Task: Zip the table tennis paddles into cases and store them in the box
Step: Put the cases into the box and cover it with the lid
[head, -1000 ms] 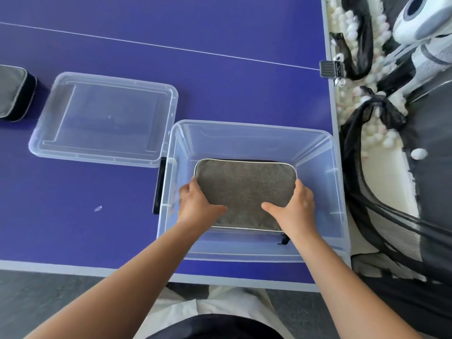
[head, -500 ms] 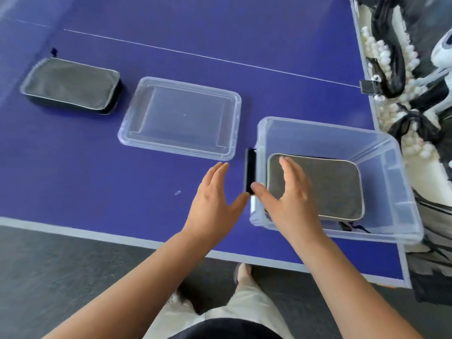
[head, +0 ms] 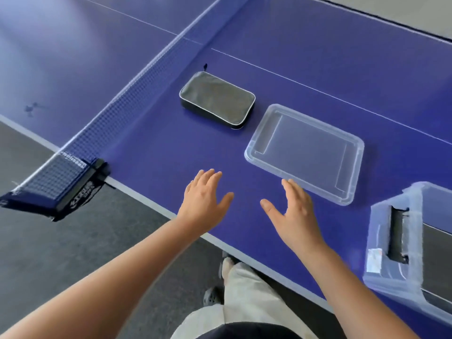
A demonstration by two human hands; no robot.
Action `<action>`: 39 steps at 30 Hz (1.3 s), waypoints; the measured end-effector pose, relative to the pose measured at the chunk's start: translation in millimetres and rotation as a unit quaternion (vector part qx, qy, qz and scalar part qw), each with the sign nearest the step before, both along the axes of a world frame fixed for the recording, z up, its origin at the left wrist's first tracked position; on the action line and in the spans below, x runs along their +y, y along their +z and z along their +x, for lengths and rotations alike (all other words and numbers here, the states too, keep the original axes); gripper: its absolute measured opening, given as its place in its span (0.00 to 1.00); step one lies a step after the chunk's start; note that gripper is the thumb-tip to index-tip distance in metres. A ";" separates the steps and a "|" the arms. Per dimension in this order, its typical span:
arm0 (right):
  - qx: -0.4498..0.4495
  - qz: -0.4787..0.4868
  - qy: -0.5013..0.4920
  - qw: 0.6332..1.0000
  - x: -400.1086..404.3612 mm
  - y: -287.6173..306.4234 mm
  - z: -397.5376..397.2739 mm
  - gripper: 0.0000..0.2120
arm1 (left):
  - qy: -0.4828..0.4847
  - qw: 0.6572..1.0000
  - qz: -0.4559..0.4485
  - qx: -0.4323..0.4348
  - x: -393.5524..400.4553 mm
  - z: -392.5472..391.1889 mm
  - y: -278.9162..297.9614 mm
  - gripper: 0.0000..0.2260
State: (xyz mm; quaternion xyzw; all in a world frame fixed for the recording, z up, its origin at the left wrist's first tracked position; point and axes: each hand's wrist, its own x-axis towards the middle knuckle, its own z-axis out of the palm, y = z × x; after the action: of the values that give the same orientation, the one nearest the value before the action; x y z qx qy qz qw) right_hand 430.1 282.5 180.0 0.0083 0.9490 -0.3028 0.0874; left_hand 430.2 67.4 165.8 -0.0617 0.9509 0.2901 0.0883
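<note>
Fingers (head: pixel 208 178) of both hands spread, holding nothing; lid (head: pixel 305 152) between case (head: pixel 216 100), box (head: pixel 413 241)

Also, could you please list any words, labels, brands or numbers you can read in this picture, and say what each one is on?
No text here can be read for certain.
Net post clamp: white lettering, too blurred to read.
Net top band, near the post: small white print, too small to read.
Box: a sticker on the near wall, blurred, not readable.
Paddle case and lid: no print visible.
</note>
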 end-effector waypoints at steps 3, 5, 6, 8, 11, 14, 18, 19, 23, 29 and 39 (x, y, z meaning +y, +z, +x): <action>-0.008 -0.002 0.019 1.000 -39.5 -7.1 -46.3 0.37 | 0.021 1.000 -0.006 -0.012 -42.7 -37.9 -8.4 0.29; -0.007 -0.011 0.026 1.000 -63.5 -14.8 -81.3 0.36 | 0.029 0.999 -0.013 -0.011 -66.5 -68.5 -13.5 0.29; -0.006 -0.010 0.025 1.000 -74.2 -19.2 -100.1 0.35 | 0.033 0.999 -0.016 -0.014 -77.1 -84.4 -16.0 0.29; -0.017 -0.004 0.017 1.000 -94.6 -27.1 -136.2 0.35 | 0.043 0.999 -0.014 -0.029 -95.9 -114.8 -18.0 0.29; -0.035 0.000 0.008 0.999 -121.5 -38.9 -185.0 0.36 | 0.034 0.999 -0.021 -0.034 -119.4 -162.0 -25.6 0.30; -0.057 0.018 0.005 0.998 -140.7 -49.1 -228.6 0.36 | 0.022 0.999 -0.029 -0.029 -140.1 -209.4 -34.7 0.30; -0.061 0.027 -0.039 0.997 -161.1 -68.9 -277.9 0.35 | 0.000 1.000 -0.028 -0.006 -163.5 -270.4 -49.6 0.31; -0.067 0.027 -0.058 0.996 -165.2 -75.0 -290.8 0.35 | 0.000 1.000 -0.027 -0.002 -168.6 -287.9 -54.6 0.32; -0.130 0.018 -0.128 0.983 -175.2 -95.8 -336.3 0.37 | 0.018 0.999 -0.027 -0.010 -185.8 -355.5 -75.3 0.38; -0.162 0.008 -0.219 0.962 -186.7 -121.0 -370.9 0.41 | 0.023 0.995 -0.007 -0.093 -199.5 -423.3 -101.6 0.49; -0.156 -0.026 -0.284 0.946 -202.5 -120.4 -379.0 0.45 | 0.063 0.974 0.147 -0.159 -201.5 -436.1 -106.7 0.42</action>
State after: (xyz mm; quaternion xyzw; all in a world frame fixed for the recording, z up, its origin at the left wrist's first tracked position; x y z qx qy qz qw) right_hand 51.0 80.0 59.7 0.3223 0.8736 -0.3343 0.1454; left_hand -5.8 -134.1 59.0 -0.1530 0.8660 0.4180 0.2277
